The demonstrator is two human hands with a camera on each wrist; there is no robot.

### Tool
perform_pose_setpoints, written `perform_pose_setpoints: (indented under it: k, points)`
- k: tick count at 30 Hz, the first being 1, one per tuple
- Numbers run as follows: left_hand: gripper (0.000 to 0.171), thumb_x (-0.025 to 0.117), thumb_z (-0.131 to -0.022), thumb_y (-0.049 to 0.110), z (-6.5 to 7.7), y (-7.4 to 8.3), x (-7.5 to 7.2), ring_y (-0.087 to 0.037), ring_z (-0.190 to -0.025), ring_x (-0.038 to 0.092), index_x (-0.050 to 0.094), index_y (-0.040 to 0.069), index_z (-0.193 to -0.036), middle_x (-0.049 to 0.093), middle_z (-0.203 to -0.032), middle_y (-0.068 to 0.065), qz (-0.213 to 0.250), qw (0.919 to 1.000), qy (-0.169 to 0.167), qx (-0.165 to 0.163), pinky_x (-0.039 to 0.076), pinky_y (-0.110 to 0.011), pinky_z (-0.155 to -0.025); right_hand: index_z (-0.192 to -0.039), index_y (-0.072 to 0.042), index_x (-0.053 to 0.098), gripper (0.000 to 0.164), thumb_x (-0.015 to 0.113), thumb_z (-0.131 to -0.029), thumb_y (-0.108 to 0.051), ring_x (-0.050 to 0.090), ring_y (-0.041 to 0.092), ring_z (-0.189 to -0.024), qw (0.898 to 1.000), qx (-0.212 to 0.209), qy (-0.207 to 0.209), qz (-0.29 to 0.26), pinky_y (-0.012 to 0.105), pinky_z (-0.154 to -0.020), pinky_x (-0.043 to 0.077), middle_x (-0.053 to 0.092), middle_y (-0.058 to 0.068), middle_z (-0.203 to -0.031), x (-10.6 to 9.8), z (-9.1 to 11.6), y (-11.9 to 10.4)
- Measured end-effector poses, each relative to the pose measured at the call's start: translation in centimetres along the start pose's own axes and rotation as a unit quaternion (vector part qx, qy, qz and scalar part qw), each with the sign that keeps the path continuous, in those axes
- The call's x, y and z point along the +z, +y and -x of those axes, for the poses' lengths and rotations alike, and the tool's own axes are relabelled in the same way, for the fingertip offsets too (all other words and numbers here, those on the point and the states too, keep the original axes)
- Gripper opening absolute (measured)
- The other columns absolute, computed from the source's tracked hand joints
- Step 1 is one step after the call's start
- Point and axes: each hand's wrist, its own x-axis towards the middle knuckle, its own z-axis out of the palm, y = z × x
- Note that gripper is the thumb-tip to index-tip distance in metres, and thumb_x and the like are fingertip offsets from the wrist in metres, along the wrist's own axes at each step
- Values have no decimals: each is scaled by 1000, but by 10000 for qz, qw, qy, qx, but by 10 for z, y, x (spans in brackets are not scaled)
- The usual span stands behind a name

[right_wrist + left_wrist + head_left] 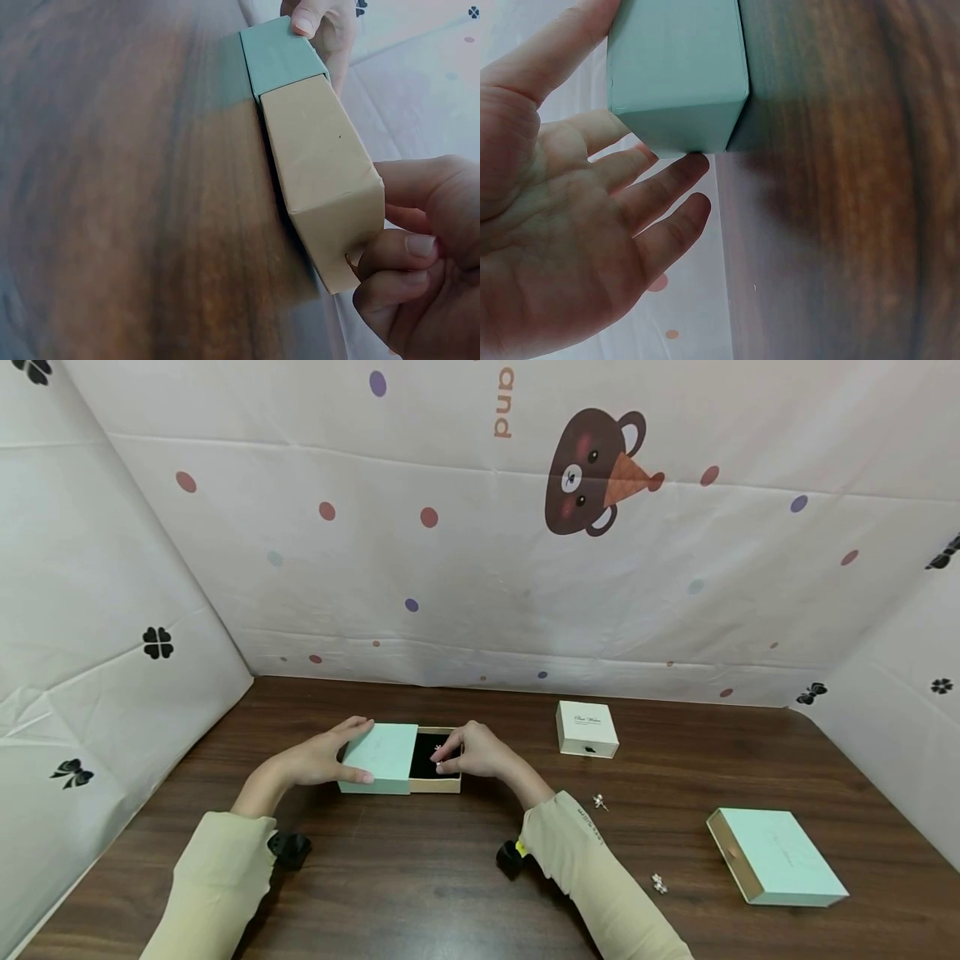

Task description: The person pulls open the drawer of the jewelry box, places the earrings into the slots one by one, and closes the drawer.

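A mint-green drawer box lies on the table, its cream drawer slid partly out to the right and lined in black. My left hand grips the green sleeve at its left end, thumb on the front side and fingers toward the back. Over the drawer's right part, my right hand has thumb and forefinger down at the black lining, pinching a tiny silver earring. In the right wrist view the drawer wall hides those fingertips, while other fingers curl beside the drawer's end, near its small pull tab.
A small white box stands at the back right of the table. Nearer lie two small silver jewelry pieces, the other beside my right sleeve. Another mint-green drawer box sits at the right. Patterned cloth walls enclose the table.
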Motion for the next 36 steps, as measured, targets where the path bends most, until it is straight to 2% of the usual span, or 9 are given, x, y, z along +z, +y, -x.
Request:
perform_pose_setpoints:
  k: [3,6,9,11,14,16,21,27,36]
  points:
    - [97,70,-76,42,0,0,0,-49,-131,13,17,-4,-143,6,-147,-29,-11,10000,1,0,20,-63,-98,-93,-9,73,14,70,-79,-11,60,16,-100,10000,3,-20,-16,19,-70,44,67,3,-100,0,0,1]
    - [97,70,-76,42,1,0,0,-49,-131,12,17,-3,-143,6,-147,-29,-3,10000,-1,-11,21,-63,-98,-95,-8,73,16,70,-80,-11,60,12,-76,9998,19,-30,-211,18,-59,41,67,2,-92,-1,0,1]
    - [97,70,-76,42,2,1,0,-49,-131,12,17,-4,-143,5,-147,-29,34,10000,-5,-12,21,-63,-98,-98,-6,72,20,70,-80,-11,43,8,-50,9973,175,7,-711,20,-48,34,66,0,-82,-4,0,2]
    - [97,70,-76,41,2,2,-1,-49,-131,11,17,-4,-143,5,-147,-29,65,10000,-9,2,21,-63,-98,-100,-4,71,21,70,-80,-10,30,8,-43,9921,405,56,-1182,22,-44,29,64,0,-76,-7,1,3]
    - [96,71,-77,40,3,3,-1,-49,-131,11,17,-4,-143,5,-147,-29,88,10000,-7,25,20,-63,-98,-102,-3,70,22,68,-81,-8,28,8,-41,9806,803,124,-1783,23,-42,27,60,-1,-69,-13,3,6]
    - [97,71,-76,40,3,3,-1,-49,-131,11,17,-4,-143,5,-147,-29,99,9999,0,25,20,-63,-99,-103,-3,69,23,68,-81,-6,26,8,-40,9743,1016,207,-2001,23,-41,26,57,-1,-67,-18,5,8]
    - [97,71,-76,41,2,3,0,-49,-132,10,17,-4,-143,5,-147,-29,114,9999,6,21,19,-63,-99,-104,-3,68,27,69,-77,-2,27,8,-41,9684,1288,446,-2087,22,-40,26,56,0,-70,-26,8,12]
    - [97,71,-76,41,1,2,0,-48,-132,10,17,-4,-143,5,-147,-29,88,10000,-4,8,20,-62,-99,-103,0,67,35,75,-69,0,35,7,-42,9625,1507,519,-2196,21,-41,30,60,0,-70,-28,10,14]
    - [97,70,-76,42,0,0,0,-48,-132,11,17,-3,-143,6,-147,-27,52,10000,-24,-11,19,-62,-99,-108,0,64,41,76,-69,1,38,8,-41,9513,1684,728,-2479,21,-42,33,67,6,-78,-25,13,17]
